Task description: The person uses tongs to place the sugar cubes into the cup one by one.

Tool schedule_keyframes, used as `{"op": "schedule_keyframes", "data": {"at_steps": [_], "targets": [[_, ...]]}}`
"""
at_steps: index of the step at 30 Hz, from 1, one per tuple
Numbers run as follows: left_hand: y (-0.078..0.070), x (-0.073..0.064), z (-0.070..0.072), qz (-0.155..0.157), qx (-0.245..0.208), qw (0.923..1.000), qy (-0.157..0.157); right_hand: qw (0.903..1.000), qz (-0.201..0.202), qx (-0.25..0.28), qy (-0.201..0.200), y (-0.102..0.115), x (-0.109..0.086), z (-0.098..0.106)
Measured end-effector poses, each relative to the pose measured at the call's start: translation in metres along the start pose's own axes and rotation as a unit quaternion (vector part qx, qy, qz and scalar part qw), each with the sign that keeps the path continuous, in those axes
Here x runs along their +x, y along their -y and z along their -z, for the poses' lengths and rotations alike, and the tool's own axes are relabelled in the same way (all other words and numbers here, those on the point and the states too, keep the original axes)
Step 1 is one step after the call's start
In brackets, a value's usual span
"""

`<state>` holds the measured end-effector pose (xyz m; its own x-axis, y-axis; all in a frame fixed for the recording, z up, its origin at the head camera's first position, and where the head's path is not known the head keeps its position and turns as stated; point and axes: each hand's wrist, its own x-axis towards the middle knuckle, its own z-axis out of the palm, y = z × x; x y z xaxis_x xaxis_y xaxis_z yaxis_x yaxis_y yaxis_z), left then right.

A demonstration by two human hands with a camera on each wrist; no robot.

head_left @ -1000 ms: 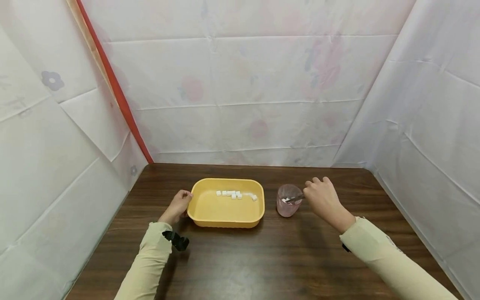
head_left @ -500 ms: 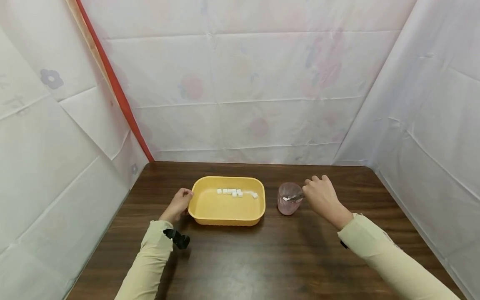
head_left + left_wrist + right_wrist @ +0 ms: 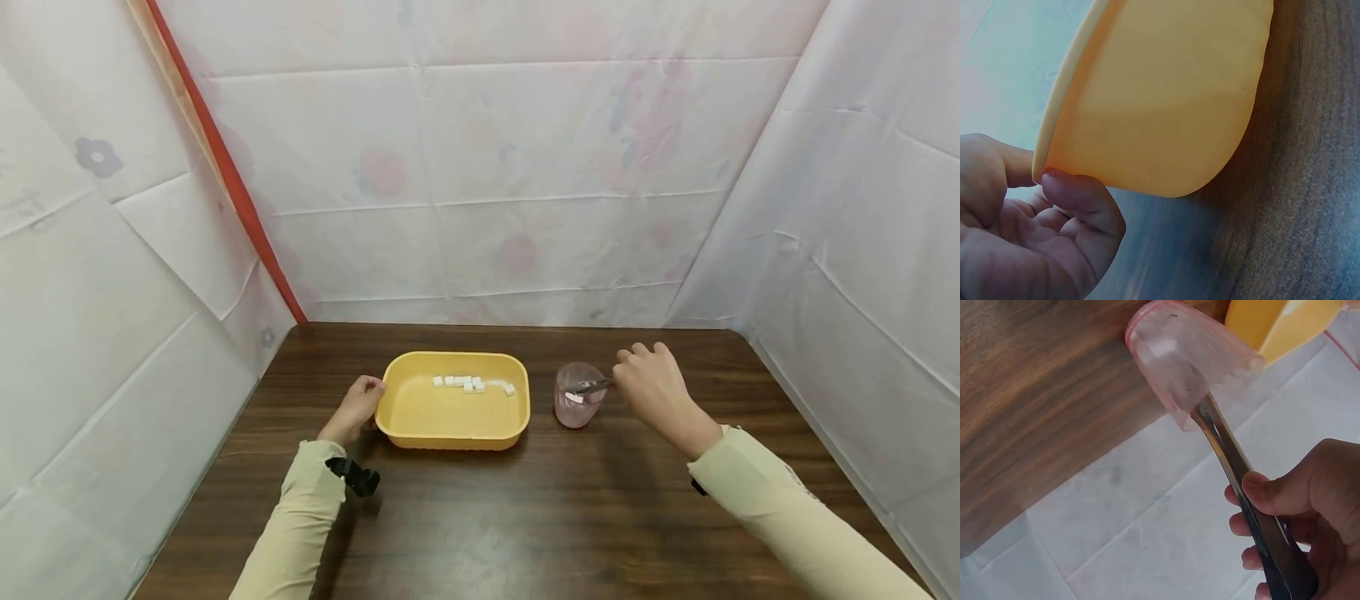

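My left hand (image 3: 356, 410) pinches the left rim of a yellow plastic tray (image 3: 450, 421) between thumb and finger; the left wrist view shows the thumb (image 3: 1079, 190) on the rim's outer side. Small white cubes (image 3: 468, 387), several of them, lie towards the back of the tray. To its right stands a pink see-through cup (image 3: 576, 417) with a white piece (image 3: 574, 397) in it. My right hand (image 3: 654, 390) grips metal tongs (image 3: 1254, 531), fingers on one arm and thumb on the other. Their far end reaches into the cup's mouth; the tips are hidden in the right wrist view.
Everything stands on a dark brown wooden table (image 3: 480, 517). White printed sheets (image 3: 480, 183) hang behind and on both sides, with a red strip (image 3: 240, 192) at the left corner. White crumbs (image 3: 497, 384) lie near the rightmost cube.
The right hand has shifted slightly up and to the right, and the tongs now lie above the white piece in the cup. The left hand keeps its place on the tray.
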<state>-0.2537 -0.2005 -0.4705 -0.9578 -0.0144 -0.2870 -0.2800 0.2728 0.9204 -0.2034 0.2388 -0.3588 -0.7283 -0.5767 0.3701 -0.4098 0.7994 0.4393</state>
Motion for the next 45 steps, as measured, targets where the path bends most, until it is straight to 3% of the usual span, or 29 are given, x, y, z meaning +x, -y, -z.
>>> {"op": "schedule_keyframes", "data": {"at_steps": [5,17,23,31,45], "targets": [[0.001,0.0,0.001,0.002,0.002,1.0,0.0,1.0,-0.005,0.007,-0.002,-0.003,0.0,0.011],[0.001,-0.002,0.0,0.005,0.006,1.0,0.002,0.9985,-0.002,0.014,-0.052,-0.004,0.006,0.023],[0.001,-0.002,0.0,0.006,0.006,1.0,0.002,0.9984,-0.004,0.014,-0.054,0.002,0.011,0.023],[0.0,0.0,-0.001,0.009,0.008,0.9999,0.003,0.9956,0.002,0.022,-0.091,0.014,0.021,0.018],[-0.001,0.0,-0.001,0.014,0.012,0.9998,-0.003,0.9972,0.015,0.025,-0.068,0.036,0.041,0.01]]}}
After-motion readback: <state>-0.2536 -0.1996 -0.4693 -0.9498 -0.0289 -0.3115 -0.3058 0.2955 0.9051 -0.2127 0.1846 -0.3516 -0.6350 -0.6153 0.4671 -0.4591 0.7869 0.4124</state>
